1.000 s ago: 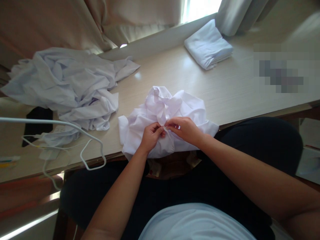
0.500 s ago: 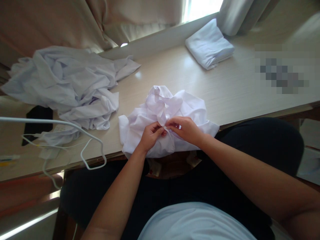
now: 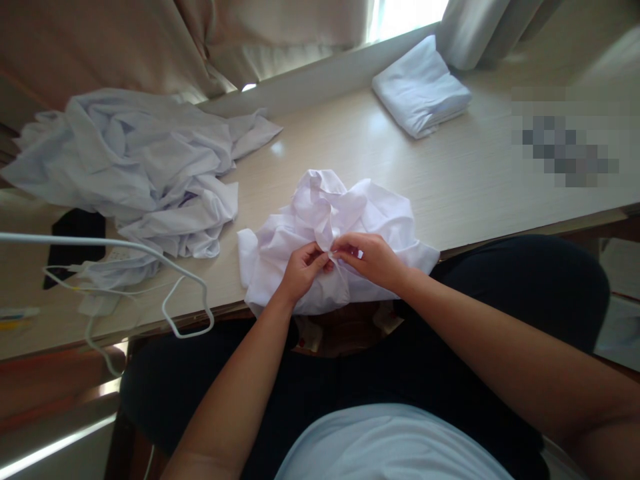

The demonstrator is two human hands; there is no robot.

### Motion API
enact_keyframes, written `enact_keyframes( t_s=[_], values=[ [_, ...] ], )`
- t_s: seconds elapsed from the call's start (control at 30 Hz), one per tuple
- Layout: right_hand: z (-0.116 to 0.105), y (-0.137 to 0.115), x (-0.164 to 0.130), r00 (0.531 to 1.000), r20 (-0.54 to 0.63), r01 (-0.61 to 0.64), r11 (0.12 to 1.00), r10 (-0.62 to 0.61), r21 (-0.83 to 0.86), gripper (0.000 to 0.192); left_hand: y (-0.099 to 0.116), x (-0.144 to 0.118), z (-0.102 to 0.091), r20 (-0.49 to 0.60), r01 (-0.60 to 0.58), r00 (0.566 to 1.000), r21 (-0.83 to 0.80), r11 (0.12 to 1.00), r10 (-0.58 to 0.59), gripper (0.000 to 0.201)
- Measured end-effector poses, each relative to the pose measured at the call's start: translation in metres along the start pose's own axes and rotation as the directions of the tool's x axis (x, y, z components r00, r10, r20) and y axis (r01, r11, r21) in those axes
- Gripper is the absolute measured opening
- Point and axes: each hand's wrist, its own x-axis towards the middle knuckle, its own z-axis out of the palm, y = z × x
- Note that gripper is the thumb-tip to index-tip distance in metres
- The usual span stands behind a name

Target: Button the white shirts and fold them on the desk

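Observation:
A white shirt (image 3: pixel 373 210) lies bunched at the front edge of the table, its collar end away from me and its lower part hanging slightly over the edge. My left hand (image 3: pixel 303 268) pinches the front edge of the shirt between thumb and fingers. Close against it, my right hand (image 3: pixel 369 257) pinches the same strip of cloth from the other side. The fingertips of both hands almost meet there. Whether a button is between them is too small to tell.
A heap of crumpled white clothes (image 3: pixel 145 160) covers the table's left part. A folded white garment (image 3: pixel 420 87) lies at the back, near the curtain (image 3: pixel 280 33). A white metal hanger-like rod (image 3: pixel 187 270) juts in from the left above a power strip (image 3: pixel 100 303) and cables.
Hardly anything differs. Both hands keep their pinch on the shirt in the same place, and the view has shifted very slightly.

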Motion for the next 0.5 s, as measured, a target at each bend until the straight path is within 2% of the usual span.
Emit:
enact_keyframes(
  t_s=[0.5],
  values=[
    [0.0033,0.0023,-0.0023,1.000,0.018,0.022,1.000,-0.022,-0.007,0.014,-0.0061,0.0014,-0.0025,0.013,-0.028,1.000,0.012,1.000,0.028,0.029]
  ],
)
